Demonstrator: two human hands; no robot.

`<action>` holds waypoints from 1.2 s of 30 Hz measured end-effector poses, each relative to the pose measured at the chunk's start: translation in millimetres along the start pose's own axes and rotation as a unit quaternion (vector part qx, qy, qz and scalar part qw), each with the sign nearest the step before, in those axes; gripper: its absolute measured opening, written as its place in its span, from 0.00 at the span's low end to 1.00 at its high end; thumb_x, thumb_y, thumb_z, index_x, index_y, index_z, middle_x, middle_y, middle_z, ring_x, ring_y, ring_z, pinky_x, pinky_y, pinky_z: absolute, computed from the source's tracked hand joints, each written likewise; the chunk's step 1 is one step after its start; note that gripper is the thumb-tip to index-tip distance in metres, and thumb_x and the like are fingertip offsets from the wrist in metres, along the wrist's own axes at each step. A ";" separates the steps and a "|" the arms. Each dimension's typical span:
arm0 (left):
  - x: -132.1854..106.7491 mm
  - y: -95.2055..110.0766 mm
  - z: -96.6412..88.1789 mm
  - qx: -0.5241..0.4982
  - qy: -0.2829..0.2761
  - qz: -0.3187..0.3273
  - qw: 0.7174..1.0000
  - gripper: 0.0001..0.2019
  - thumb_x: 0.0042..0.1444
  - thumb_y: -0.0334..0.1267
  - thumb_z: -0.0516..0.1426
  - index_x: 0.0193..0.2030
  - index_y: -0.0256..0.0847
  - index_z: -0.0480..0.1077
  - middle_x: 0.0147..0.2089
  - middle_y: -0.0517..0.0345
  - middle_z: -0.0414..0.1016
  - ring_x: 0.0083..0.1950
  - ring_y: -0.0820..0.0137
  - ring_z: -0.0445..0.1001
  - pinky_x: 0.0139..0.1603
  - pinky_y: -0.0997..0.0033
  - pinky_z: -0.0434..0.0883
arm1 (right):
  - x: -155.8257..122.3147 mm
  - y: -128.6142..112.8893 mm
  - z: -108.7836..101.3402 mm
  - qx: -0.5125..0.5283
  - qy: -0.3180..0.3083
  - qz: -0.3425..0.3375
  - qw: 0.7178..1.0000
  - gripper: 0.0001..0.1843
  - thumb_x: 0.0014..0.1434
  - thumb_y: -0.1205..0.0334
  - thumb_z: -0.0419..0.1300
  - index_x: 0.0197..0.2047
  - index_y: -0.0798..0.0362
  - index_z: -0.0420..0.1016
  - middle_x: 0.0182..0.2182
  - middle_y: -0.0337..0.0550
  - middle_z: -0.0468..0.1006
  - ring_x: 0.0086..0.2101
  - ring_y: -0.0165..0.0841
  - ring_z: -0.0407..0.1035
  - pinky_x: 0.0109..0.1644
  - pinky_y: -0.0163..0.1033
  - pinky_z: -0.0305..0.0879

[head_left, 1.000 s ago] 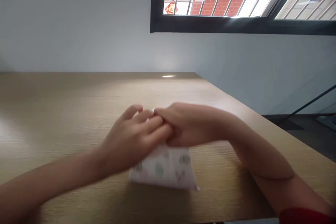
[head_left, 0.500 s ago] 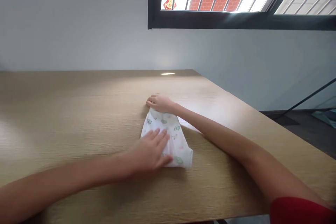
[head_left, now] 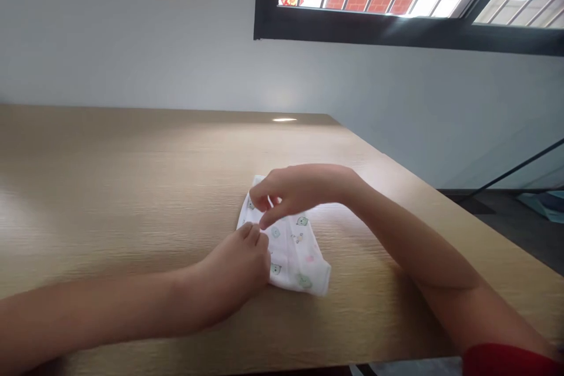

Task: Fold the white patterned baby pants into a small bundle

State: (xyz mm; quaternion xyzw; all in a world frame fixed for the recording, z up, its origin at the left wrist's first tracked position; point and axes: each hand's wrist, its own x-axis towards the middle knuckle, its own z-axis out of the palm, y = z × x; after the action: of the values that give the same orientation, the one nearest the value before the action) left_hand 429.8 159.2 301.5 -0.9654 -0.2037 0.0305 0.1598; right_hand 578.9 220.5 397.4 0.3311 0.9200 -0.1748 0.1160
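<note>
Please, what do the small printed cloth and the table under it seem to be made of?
The small printed cloth looks like soft, thin fabric, perhaps cotton: matte white with small coloured prints, folded in limp layers. The table looks like wood or wood-look laminate: light brown with fine grain lines, and a slight sheen reflects a lamp.

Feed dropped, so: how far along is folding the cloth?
Done: the cloth lies on the table as a small, layered packet. In hand: the right hand pinches its upper part, and the left hand rests on its left edge. Left: probably a last fold or smoothing; the near edge looks uneven.
</note>
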 end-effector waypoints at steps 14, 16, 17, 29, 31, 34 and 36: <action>29.2 -89.8 39.4 -0.674 0.131 -0.166 0.707 0.13 0.57 0.47 0.48 0.33 0.38 0.62 0.29 0.61 0.60 0.28 0.75 0.59 0.25 0.77 0.58 | -5.1 41.3 -21.5 0.058 -0.058 0.121 0.989 0.19 0.55 0.46 0.50 0.31 0.53 0.71 0.31 0.42 0.72 0.30 0.35 0.64 0.30 0.37 0.55; 35.7 -86.5 51.9 -0.707 0.179 -0.224 0.646 0.14 0.56 0.48 0.49 0.31 0.38 0.60 0.26 0.63 0.58 0.25 0.76 0.57 0.22 0.78 0.56 | -0.4 50.9 -22.7 0.060 -0.083 0.143 0.984 0.24 0.56 0.42 0.49 0.27 0.54 0.70 0.28 0.42 0.71 0.29 0.35 0.64 0.30 0.38 0.56; 38.6 -84.8 57.1 -0.717 0.201 -0.250 0.619 0.14 0.56 0.48 0.49 0.29 0.38 0.59 0.25 0.63 0.57 0.24 0.76 0.56 0.22 0.78 0.56 | 1.7 55.4 -22.7 0.059 -0.091 0.152 0.982 0.25 0.55 0.41 0.49 0.25 0.55 0.69 0.27 0.42 0.70 0.28 0.35 0.64 0.29 0.39 0.56; 45.7 -87.7 78.2 -0.681 0.272 -0.337 0.590 0.13 0.56 0.49 0.50 0.35 0.40 0.56 0.27 0.63 0.60 0.25 0.76 0.62 0.22 0.79 0.59 | 18.1 111.6 -3.0 0.294 -0.081 0.070 0.950 0.15 0.46 0.58 0.63 0.37 0.51 0.66 0.34 0.39 0.71 0.35 0.32 0.67 0.35 0.35 0.64; 43.9 -88.9 79.1 -0.645 0.260 -0.374 0.614 0.14 0.55 0.49 0.52 0.39 0.40 0.57 0.32 0.59 0.63 0.28 0.74 0.65 0.24 0.77 0.62 | 17.9 115.0 -3.3 0.305 -0.074 0.061 0.947 0.22 0.46 0.60 0.62 0.46 0.48 0.61 0.37 0.39 0.72 0.37 0.32 0.67 0.38 0.35 0.64; 37.9 -86.0 74.6 -0.544 0.308 -0.393 0.674 0.17 0.56 0.48 0.50 0.45 0.38 0.60 0.45 0.50 0.61 0.38 0.70 0.68 0.36 0.70 0.68 | 15.7 102.6 -3.8 0.219 -0.049 0.085 0.971 0.28 0.48 0.64 0.60 0.52 0.44 0.56 0.44 0.41 0.70 0.40 0.36 0.66 0.40 0.39 0.65; 33.4 -81.5 68.7 -0.445 0.363 -0.359 0.736 0.17 0.59 0.45 0.44 0.48 0.36 0.62 0.51 0.47 0.57 0.48 0.67 0.65 0.47 0.66 0.66 | 14.8 82.4 3.1 0.092 0.003 0.122 0.988 0.25 0.52 0.67 0.56 0.53 0.45 0.58 0.49 0.46 0.67 0.45 0.41 0.64 0.43 0.45 0.64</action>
State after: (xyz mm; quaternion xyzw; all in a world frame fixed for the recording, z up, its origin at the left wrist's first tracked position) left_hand 420.6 263.6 262.8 -0.7197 -0.4521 -0.4756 -0.2269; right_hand 621.6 287.0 369.5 0.4504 0.8533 -0.2420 0.1027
